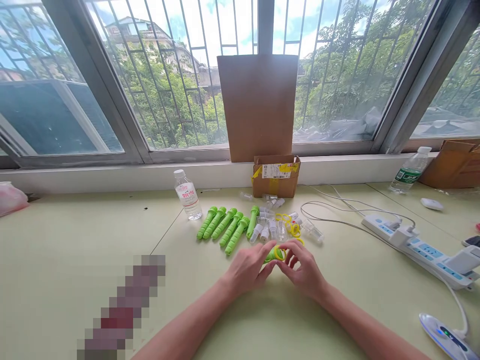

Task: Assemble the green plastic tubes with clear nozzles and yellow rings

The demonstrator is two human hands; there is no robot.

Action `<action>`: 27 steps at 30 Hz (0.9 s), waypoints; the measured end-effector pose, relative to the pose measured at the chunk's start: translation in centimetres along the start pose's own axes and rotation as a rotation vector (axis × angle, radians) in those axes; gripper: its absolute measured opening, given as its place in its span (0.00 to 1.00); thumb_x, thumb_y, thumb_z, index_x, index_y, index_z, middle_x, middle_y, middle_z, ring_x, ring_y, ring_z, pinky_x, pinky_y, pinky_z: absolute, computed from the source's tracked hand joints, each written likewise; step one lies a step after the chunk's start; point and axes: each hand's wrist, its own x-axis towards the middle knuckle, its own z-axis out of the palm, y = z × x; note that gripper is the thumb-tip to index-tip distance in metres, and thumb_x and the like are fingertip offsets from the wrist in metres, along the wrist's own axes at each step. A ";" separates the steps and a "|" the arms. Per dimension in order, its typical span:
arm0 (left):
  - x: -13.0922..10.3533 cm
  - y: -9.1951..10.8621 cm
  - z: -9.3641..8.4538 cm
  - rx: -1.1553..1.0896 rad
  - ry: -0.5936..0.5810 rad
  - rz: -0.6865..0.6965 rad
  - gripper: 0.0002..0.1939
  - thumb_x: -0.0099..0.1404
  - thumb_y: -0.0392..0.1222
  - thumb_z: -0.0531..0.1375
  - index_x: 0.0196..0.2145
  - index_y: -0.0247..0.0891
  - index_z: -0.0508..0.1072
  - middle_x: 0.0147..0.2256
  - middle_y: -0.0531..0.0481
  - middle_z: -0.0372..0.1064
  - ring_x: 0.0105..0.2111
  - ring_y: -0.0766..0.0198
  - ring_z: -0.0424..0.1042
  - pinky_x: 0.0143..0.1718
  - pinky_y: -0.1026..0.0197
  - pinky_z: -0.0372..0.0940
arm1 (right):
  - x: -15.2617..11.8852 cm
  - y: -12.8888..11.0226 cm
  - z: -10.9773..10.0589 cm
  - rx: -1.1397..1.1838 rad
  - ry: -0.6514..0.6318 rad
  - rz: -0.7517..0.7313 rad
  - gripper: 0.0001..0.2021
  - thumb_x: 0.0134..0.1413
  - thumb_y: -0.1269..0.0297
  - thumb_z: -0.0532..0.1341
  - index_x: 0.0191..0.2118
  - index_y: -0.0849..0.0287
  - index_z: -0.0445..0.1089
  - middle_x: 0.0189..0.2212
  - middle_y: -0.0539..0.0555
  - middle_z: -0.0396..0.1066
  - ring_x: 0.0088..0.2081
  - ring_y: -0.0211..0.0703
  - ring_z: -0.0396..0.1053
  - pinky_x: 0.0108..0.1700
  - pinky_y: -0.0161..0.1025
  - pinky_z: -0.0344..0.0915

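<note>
Near the middle of the table, my left hand (245, 267) is closed around a green ridged plastic tube (270, 257), mostly hidden by the fingers. The fingers of my right hand (303, 269) pinch a yellow ring (278, 252) at the tube's right end. I cannot tell whether the ring is around the tube or only against it. Beyond my left hand, several like green tubes (225, 225) lie side by side, tilted the same way. Clear plastic pieces with white parts (273, 230) are heaped beyond both hands, with loose yellow rings (295, 230) among them.
Behind the heap stand a small cardboard box (275, 186) and a tall cardboard sheet (258, 107) against the window. One water bottle (188, 196) is at the left, another (410, 172) at the back right. A power strip (420, 250) with cables lies at the right.
</note>
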 end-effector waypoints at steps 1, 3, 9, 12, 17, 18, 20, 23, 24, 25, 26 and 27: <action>0.0 0.0 0.0 0.003 0.008 0.010 0.24 0.69 0.46 0.47 0.60 0.39 0.53 0.40 0.43 0.71 0.35 0.57 0.72 0.34 0.60 0.65 | 0.0 0.0 0.0 -0.002 0.005 0.005 0.10 0.54 0.61 0.62 0.42 0.55 0.66 0.37 0.54 0.67 0.25 0.35 0.69 0.25 0.36 0.72; 0.0 -0.1 0.0 0.014 0.018 0.031 0.25 0.67 0.44 0.48 0.60 0.39 0.53 0.39 0.43 0.70 0.34 0.57 0.71 0.33 0.60 0.64 | 0.0 0.0 0.0 -0.002 0.010 0.014 0.11 0.53 0.61 0.62 0.42 0.55 0.66 0.36 0.53 0.67 0.25 0.35 0.69 0.25 0.35 0.71; 0.1 -0.1 0.0 0.057 0.008 0.077 0.29 0.60 0.40 0.53 0.60 0.41 0.56 0.33 0.47 0.66 0.27 0.60 0.67 0.26 0.62 0.61 | 0.1 -0.2 0.0 0.009 -0.001 0.046 0.10 0.54 0.60 0.61 0.41 0.55 0.65 0.37 0.53 0.66 0.25 0.35 0.68 0.25 0.35 0.71; 0.1 -0.2 0.2 0.079 0.016 0.089 0.28 0.61 0.40 0.53 0.60 0.45 0.57 0.31 0.48 0.65 0.26 0.62 0.65 0.26 0.63 0.60 | 0.1 -0.2 -0.1 0.018 -0.017 0.050 0.10 0.54 0.59 0.61 0.40 0.55 0.65 0.36 0.53 0.66 0.26 0.35 0.69 0.25 0.35 0.71; 0.1 -0.5 0.7 0.149 0.029 0.113 0.26 0.64 0.41 0.51 0.60 0.44 0.58 0.31 0.47 0.66 0.26 0.61 0.66 0.26 0.62 0.61 | 0.2 0.2 -0.1 0.047 -0.046 0.090 0.11 0.54 0.58 0.61 0.40 0.55 0.64 0.37 0.53 0.67 0.27 0.36 0.70 0.24 0.34 0.70; 0.1 -0.6 0.8 0.162 0.031 0.116 0.26 0.65 0.41 0.51 0.60 0.43 0.58 0.31 0.47 0.66 0.27 0.61 0.67 0.26 0.62 0.61 | 0.3 0.3 -0.1 0.054 -0.052 0.103 0.11 0.54 0.58 0.61 0.41 0.55 0.64 0.37 0.53 0.67 0.27 0.37 0.70 0.23 0.34 0.70; 0.0 -0.6 0.8 0.185 0.033 0.124 0.25 0.66 0.42 0.50 0.60 0.42 0.58 0.31 0.46 0.67 0.27 0.60 0.67 0.26 0.61 0.61 | 0.3 0.4 -0.1 0.067 -0.061 0.125 0.12 0.53 0.58 0.61 0.41 0.55 0.64 0.38 0.53 0.67 0.27 0.37 0.70 0.23 0.34 0.70; 0.0 -0.6 0.7 0.209 0.046 0.136 0.23 0.68 0.42 0.49 0.60 0.41 0.59 0.31 0.46 0.68 0.27 0.60 0.68 0.26 0.61 0.61 | 0.3 0.3 -0.1 0.079 -0.065 0.148 0.12 0.53 0.58 0.61 0.41 0.56 0.63 0.38 0.53 0.67 0.27 0.36 0.70 0.23 0.34 0.69; 0.0 -0.6 0.7 0.214 0.052 0.139 0.22 0.68 0.42 0.48 0.59 0.41 0.59 0.31 0.46 0.68 0.27 0.60 0.68 0.26 0.61 0.60 | 0.3 0.3 -0.1 0.083 -0.066 0.153 0.12 0.53 0.57 0.61 0.41 0.56 0.63 0.38 0.53 0.67 0.27 0.37 0.70 0.24 0.34 0.69; 0.0 -0.5 0.7 0.216 0.054 0.143 0.22 0.68 0.42 0.48 0.59 0.41 0.59 0.31 0.45 0.68 0.28 0.60 0.68 0.26 0.61 0.60 | 0.3 0.3 -0.1 0.087 -0.067 0.158 0.12 0.53 0.57 0.61 0.41 0.56 0.63 0.38 0.53 0.67 0.28 0.37 0.70 0.24 0.34 0.69; 0.0 -0.5 0.7 0.218 0.056 0.147 0.22 0.69 0.43 0.48 0.59 0.41 0.59 0.31 0.46 0.68 0.28 0.60 0.68 0.26 0.61 0.60 | 0.3 0.3 -0.1 0.090 -0.067 0.162 0.12 0.53 0.57 0.61 0.41 0.56 0.63 0.38 0.53 0.67 0.28 0.37 0.70 0.24 0.34 0.69; 0.0 -0.5 0.7 0.219 0.060 0.150 0.22 0.69 0.43 0.48 0.59 0.41 0.59 0.31 0.45 0.68 0.28 0.60 0.68 0.26 0.61 0.60 | 0.3 0.3 -0.1 0.092 -0.066 0.167 0.12 0.54 0.56 0.61 0.41 0.56 0.63 0.38 0.53 0.67 0.28 0.37 0.70 0.24 0.34 0.69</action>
